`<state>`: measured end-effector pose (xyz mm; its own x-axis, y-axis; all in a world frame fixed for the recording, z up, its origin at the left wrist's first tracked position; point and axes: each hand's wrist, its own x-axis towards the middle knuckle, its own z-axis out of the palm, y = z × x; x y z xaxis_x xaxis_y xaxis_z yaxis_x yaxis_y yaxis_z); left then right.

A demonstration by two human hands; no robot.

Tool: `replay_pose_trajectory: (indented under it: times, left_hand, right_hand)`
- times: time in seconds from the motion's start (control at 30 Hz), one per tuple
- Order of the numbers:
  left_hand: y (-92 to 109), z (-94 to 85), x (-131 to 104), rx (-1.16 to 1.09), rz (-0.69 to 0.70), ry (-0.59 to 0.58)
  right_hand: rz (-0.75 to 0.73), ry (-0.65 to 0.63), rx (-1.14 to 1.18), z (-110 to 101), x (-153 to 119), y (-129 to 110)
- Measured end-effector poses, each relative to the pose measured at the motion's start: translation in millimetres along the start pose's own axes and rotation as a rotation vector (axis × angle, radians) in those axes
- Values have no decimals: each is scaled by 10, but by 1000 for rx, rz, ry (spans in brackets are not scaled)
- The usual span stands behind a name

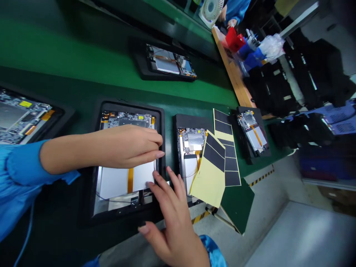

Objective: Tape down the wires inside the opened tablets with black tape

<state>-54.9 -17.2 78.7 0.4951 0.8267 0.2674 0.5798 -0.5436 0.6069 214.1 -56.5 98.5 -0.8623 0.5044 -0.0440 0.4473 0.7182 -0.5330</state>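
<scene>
An opened tablet (114,181) lies in a black foam tray (96,155), its circuit board, silver battery and orange ribbon cable showing. My left hand (130,146) reaches across it, fingers curled together at the tablet's right edge; whatever they pinch, if anything, is hidden. At the lower right corner, my right hand (175,218) rests its fingertips on the battery and frame, with the fingers spread. A small dark patch shows at its thumb tip. Beside that hand, yellow backing sheets with black adhesive strips (213,170) partly cover a second opened tablet (191,141).
Other opened tablets sit on foam at the left (16,115), on the green bench's back part (169,63), and at the right (251,129). A white fan (211,11), a red bin (234,39) and a co-worker's blue sleeve (236,11) are at the far top right.
</scene>
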Motion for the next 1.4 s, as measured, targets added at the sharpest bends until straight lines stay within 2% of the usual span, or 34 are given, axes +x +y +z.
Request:
replay_pose_trajectory:
  times: [0.07, 0.23, 0.37, 0.57, 0.67, 0.77, 0.9, 1.07, 1.27, 1.4]
  left_hand:
    - [-9, -34, -5, 7, 11, -6]
    - [-55, -144, 13, -59, 22, -109]
    - [-127, -165, 24, -98, 15, -117]
    - [-181, -150, 6, -54, 34, -108]
    - [-178, -154, -8, -50, 16, -132]
    - [-176, -165, -3, -85, -20, -138]
    - [-165, -212, 28, -165, -61, -150]
    - [-138, -273, 41, -233, -126, -143]
    - [-130, -283, 54, -255, -127, -133]
    - [-124, -282, 59, -261, -124, -118]
  right_hand:
    - [-1, -15, -18, -18, 16, -11]
    - [22, -11, 9, -87, 64, -47]
    - [17, 36, 98, -203, 162, -49]
    - [109, 203, 304, -369, 578, 99]
    - [124, 272, 325, -351, 798, 199]
    - [160, 273, 400, -288, 916, 271]
    - [168, 233, 413, -244, 933, 321]
    - [57, 215, 308, -258, 908, 348]
    - [32, 252, 233, -224, 914, 373]
    - [45, 202, 180, -221, 895, 368]
